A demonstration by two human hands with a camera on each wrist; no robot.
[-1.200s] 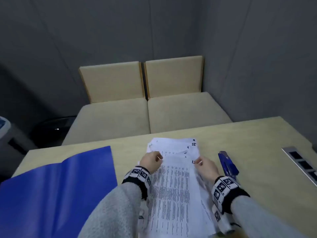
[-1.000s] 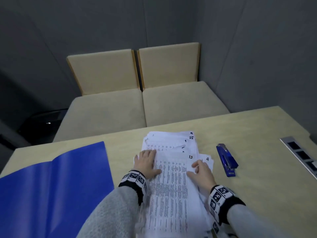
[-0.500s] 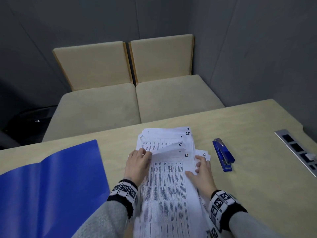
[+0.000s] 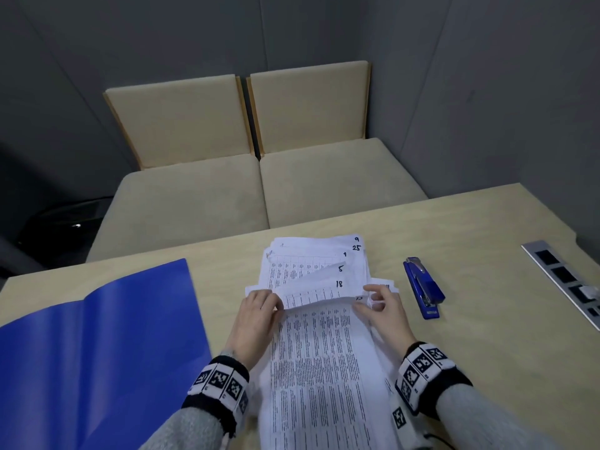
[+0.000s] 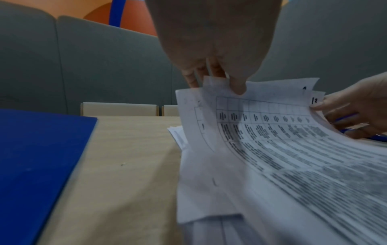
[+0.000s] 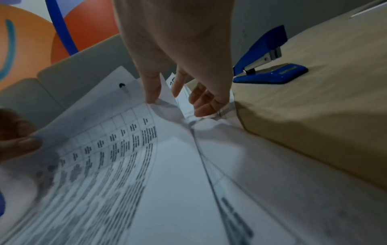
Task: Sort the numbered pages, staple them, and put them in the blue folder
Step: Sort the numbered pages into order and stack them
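Lying at lower centre of the table (image 4: 487, 287): the stack of pages (image 4: 319, 368). Pinching its top sheet's far corners, left hand (image 4: 256, 315) and right hand (image 4: 384, 311). Lying open at lower left, blue folder (image 4: 97, 345). Resting right of the pages, stapler (image 4: 423, 292). Standing beyond, two beige seats (image 4: 259, 186).

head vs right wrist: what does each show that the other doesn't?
Head only: the open blue plastic folder left of the pages, two beige cushioned seats, and handwritten numbers 9, 25, 1, 5, 18.

Right wrist only: the blue metal stapler's side profile, its mouth slightly open.

Both: the white printed pages, the left hand and right hand pinching the top sheet's corners, and the pale wooden table.
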